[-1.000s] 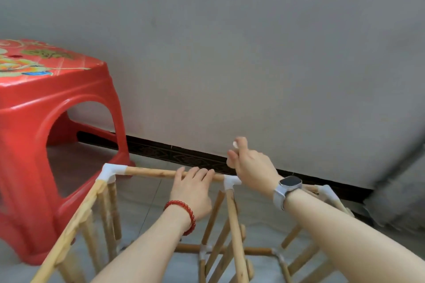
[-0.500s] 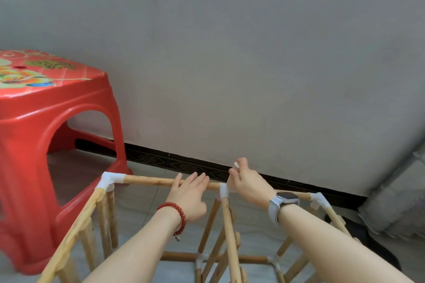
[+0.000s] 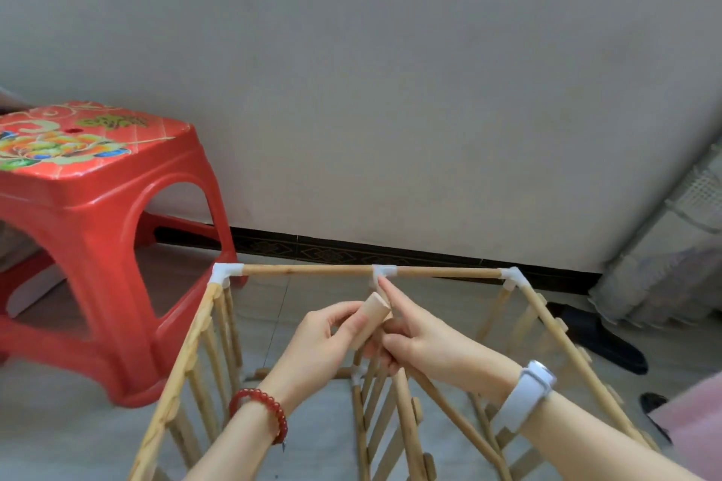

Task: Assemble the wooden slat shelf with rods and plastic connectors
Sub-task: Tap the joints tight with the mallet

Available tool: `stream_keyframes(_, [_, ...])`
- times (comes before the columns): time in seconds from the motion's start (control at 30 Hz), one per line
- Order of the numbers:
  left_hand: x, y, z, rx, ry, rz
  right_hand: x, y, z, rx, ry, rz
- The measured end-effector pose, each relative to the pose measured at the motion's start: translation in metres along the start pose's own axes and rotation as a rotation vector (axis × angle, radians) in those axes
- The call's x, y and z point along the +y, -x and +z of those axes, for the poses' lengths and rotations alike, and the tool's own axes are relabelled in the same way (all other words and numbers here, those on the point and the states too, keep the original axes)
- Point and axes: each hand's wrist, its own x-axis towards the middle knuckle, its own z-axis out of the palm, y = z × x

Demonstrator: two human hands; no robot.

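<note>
The wooden shelf frame (image 3: 183, 371) stands on the floor, its rods joined by white plastic connectors. The back top rod (image 3: 308, 269) runs through a centre connector (image 3: 384, 271) between two corner connectors (image 3: 224, 274) (image 3: 514, 277). The middle rod (image 3: 370, 320) has its cut end free, just below the centre connector. My left hand (image 3: 320, 344), with a red bead bracelet, pinches that end. My right hand (image 3: 426, 344), with a white watch, curls round the rod lower down, its forefinger stretched up to the centre connector.
A red plastic stool (image 3: 90, 230) stands close on the left, touching the frame's back left corner. The grey wall with black skirting (image 3: 429, 254) is right behind the frame. A black slipper (image 3: 601, 340) and a grey cloth-covered shape (image 3: 672, 246) lie on the right.
Both hands left the back top rod and drew toward me. The middle rod's end, which sat at the centre connector, is now free and in my hands. The view tilted downward.
</note>
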Motion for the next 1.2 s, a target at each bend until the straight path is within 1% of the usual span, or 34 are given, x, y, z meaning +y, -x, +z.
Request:
stream_keyframes(0.1, [0.005, 0.025, 0.007, 0.006, -0.061, -0.018, -0.005, 0.026, 0.019, 0.111, 0.056, 0.008])
stream_keyframes(0.17, [0.009, 0.038, 0.012, 0.057, -0.057, -0.059, -0.008, 0.042, 0.026, 0.175, 0.136, 0.061])
stream_keyframes(0.23, [0.015, 0.051, 0.014, 0.127, 0.006, -0.129, -0.009, 0.061, 0.033, 0.177, 0.303, 0.125])
stream_keyframes(0.3, [0.018, 0.064, 0.015, 0.154, 0.001, -0.165, -0.004, 0.078, 0.041, 0.177, 0.462, 0.115])
stream_keyframes(0.37, [0.018, 0.078, 0.021, 0.107, -0.070, -0.181, 0.000, 0.092, 0.050, 0.189, 0.528, 0.051])
stream_keyframes(0.4, [0.019, 0.081, 0.026, 0.081, -0.054, -0.189, -0.001, 0.096, 0.052, 0.171, 0.549, 0.026])
stream_keyframes(0.43, [0.022, 0.087, 0.031, 0.068, 0.002, -0.210, -0.004, 0.103, 0.054, 0.148, 0.561, 0.012])
stream_keyframes(0.5, [0.025, 0.093, 0.038, 0.080, 0.205, -0.263, -0.009, 0.109, 0.054, 0.118, 0.574, -0.005])
stream_keyframes(0.6, [0.038, 0.105, 0.041, 0.117, 0.493, -0.333, -0.013, 0.127, 0.051, 0.170, 0.600, -0.038])
stream_keyframes(0.67, [0.050, 0.111, 0.040, 0.118, 0.529, -0.332, -0.013, 0.139, 0.049, 0.200, 0.718, -0.056])
stream_keyframes(0.8, [0.069, 0.114, 0.036, 0.123, 0.452, -0.319, -0.019, 0.153, 0.056, 0.208, 0.769, -0.079])
stream_keyframes(0.93, [0.078, 0.128, 0.036, 0.122, 0.281, -0.332, -0.026, 0.169, 0.062, 0.204, 0.806, -0.073])
stream_keyframes(1.07, [0.087, 0.143, 0.038, 0.102, 0.146, -0.326, -0.028, 0.188, 0.065, 0.303, 0.976, -0.148])
stream_keyframes(1.13, [0.090, 0.150, 0.039, 0.065, 0.029, -0.323, -0.027, 0.198, 0.067, 0.353, 1.087, -0.207])
stream_keyframes(1.2, [0.093, 0.159, 0.043, 0.028, -0.082, -0.329, -0.025, 0.206, 0.071, 0.388, 1.148, -0.237])
